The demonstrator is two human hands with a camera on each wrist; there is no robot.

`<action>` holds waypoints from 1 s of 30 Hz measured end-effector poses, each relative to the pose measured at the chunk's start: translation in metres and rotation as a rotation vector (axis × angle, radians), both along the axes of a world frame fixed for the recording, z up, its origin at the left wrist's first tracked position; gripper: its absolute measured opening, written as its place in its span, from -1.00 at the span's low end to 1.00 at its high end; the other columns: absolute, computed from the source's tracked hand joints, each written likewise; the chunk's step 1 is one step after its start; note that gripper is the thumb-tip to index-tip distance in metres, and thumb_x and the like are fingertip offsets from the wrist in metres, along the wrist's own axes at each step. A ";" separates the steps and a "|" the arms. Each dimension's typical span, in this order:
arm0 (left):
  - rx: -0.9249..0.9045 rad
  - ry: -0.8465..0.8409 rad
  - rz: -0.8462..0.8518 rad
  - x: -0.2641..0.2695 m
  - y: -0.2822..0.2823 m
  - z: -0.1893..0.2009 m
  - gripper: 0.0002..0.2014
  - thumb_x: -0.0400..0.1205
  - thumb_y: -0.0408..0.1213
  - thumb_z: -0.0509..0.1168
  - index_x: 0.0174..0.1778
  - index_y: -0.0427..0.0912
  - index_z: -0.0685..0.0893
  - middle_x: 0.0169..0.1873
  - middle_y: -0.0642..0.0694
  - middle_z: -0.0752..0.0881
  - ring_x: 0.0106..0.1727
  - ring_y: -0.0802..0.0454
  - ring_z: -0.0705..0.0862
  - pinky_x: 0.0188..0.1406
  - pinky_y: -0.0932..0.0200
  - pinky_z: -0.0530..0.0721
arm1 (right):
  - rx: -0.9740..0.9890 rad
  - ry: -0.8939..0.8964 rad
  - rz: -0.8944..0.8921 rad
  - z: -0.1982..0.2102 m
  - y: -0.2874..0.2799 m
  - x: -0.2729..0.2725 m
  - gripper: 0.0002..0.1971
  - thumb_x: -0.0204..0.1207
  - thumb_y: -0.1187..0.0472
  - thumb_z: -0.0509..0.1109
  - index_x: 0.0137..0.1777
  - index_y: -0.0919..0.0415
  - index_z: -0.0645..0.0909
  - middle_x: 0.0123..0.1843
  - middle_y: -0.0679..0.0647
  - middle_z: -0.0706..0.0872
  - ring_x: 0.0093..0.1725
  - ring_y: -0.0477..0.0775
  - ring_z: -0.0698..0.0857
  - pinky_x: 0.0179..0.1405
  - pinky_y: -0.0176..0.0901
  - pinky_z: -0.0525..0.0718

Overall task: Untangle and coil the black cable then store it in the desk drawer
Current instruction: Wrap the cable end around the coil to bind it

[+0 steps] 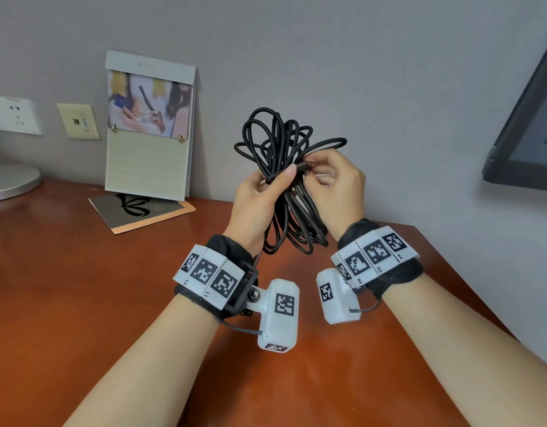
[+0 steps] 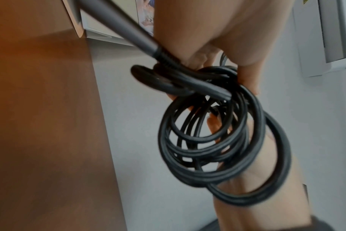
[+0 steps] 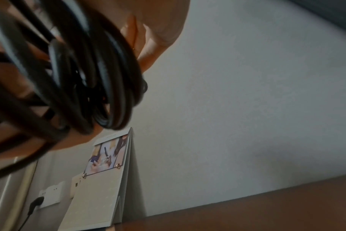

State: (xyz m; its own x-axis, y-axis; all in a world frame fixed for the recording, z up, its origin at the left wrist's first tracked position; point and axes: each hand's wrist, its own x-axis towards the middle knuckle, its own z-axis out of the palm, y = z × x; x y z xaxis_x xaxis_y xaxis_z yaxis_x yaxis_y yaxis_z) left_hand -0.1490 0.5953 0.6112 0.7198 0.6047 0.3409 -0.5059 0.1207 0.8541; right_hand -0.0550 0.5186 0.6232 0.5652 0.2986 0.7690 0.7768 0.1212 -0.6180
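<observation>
A black cable (image 1: pixel 284 140) hangs in a loose bundle of several loops above the desk (image 1: pixel 81 288). My left hand (image 1: pixel 263 192) grips the bundle round its middle, thumb across the strands. My right hand (image 1: pixel 330 177) pinches the cable's small plug end beside the left thumb. In the left wrist view the cable loops (image 2: pixel 217 140) hang below my left hand (image 2: pixel 227 39), and a long plug end sticks out up and to the left. The right wrist view shows the cable (image 3: pixel 79 78) blurred and close, under my right hand (image 3: pixel 158 31). No drawer is in view.
A standing calendar (image 1: pixel 148 124) leans at the wall, with a dark booklet (image 1: pixel 142 211) lying before it. A round lamp base (image 1: pixel 10 180) sits far left, under wall sockets (image 1: pixel 14 115). A monitor (image 1: pixel 528 134) hangs at right. The desk's right edge runs diagonally near my right forearm.
</observation>
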 end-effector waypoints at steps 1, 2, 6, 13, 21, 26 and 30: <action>0.004 -0.001 -0.001 0.000 0.000 0.000 -0.72 0.61 -0.23 0.35 0.16 -0.31 0.65 -0.13 -0.14 0.78 -0.07 -0.02 0.77 0.09 0.10 0.73 | -0.003 -0.012 0.003 -0.001 -0.001 0.000 -0.79 0.43 0.50 0.35 0.01 0.29 0.65 -0.14 0.01 0.71 -0.21 -0.21 0.68 -0.18 -0.41 0.66; 0.008 -0.001 -0.002 0.000 0.000 0.000 -0.74 0.61 -0.22 0.35 0.14 -0.29 0.65 -0.14 -0.13 0.78 -0.08 -0.01 0.77 0.07 0.13 0.74 | -0.004 -0.019 0.010 -0.001 -0.002 0.000 -0.79 0.45 0.50 0.35 0.03 0.29 0.63 -0.18 -0.08 0.67 -0.23 -0.24 0.67 -0.20 -0.44 0.64; -0.003 0.012 -0.003 0.000 0.000 0.001 -0.68 0.62 -0.16 0.33 0.15 -0.35 0.66 -0.15 -0.15 0.78 -0.12 -0.01 0.78 -0.05 0.19 0.74 | -0.013 -0.132 -0.033 -0.003 -0.005 0.002 -0.86 0.44 0.46 0.37 -0.04 0.31 0.65 -0.19 -0.03 0.69 -0.22 -0.09 0.70 -0.23 -0.35 0.69; 0.005 0.060 -0.002 0.000 -0.001 -0.002 -0.59 0.63 -0.10 0.32 0.18 -0.41 0.63 -0.11 -0.24 0.77 -0.10 -0.09 0.78 -0.03 0.10 0.75 | -0.252 -0.497 -0.211 0.000 -0.013 0.013 -0.92 0.38 0.32 0.34 -0.17 0.26 0.66 -0.23 0.06 0.68 -0.33 0.04 0.61 -0.37 -0.01 0.67; 0.134 0.155 0.040 -0.002 0.000 0.001 -0.65 0.64 0.04 0.26 0.03 -0.21 0.67 0.00 -0.28 0.78 0.02 -0.09 0.76 0.22 -0.04 0.68 | -0.320 -0.499 -0.098 0.003 -0.022 0.016 -0.84 0.39 0.33 0.30 -0.14 0.29 0.71 -0.23 0.12 0.73 -0.31 0.12 0.63 -0.32 0.12 0.68; 0.186 0.206 -0.024 -0.005 0.002 0.001 -0.50 0.65 0.10 0.18 0.12 -0.31 0.71 0.05 -0.38 0.74 0.00 -0.11 0.73 0.30 -0.12 0.60 | -0.401 -0.346 0.057 0.008 -0.028 0.022 -0.85 0.44 0.39 0.34 -0.06 0.28 0.71 -0.20 -0.03 0.66 -0.18 0.05 0.66 -0.18 0.01 0.72; 0.183 0.209 -0.057 -0.007 -0.001 0.004 -0.55 0.68 0.05 0.15 0.09 -0.29 0.71 -0.07 -0.25 0.71 -0.08 -0.02 0.69 0.20 -0.02 0.64 | -0.277 -0.088 0.200 0.006 -0.029 0.021 -0.82 0.49 0.49 0.36 -0.01 0.25 0.68 -0.15 0.00 0.63 -0.27 -0.16 0.70 -0.11 -0.27 0.72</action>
State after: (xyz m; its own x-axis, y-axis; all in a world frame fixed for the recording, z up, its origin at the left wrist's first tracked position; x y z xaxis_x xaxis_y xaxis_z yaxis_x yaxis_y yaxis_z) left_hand -0.1561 0.5943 0.6153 0.8172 0.5033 0.2809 -0.3131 -0.0216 0.9495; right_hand -0.0341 0.4897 0.6288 0.4097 0.6011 0.6862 0.8061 0.1136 -0.5807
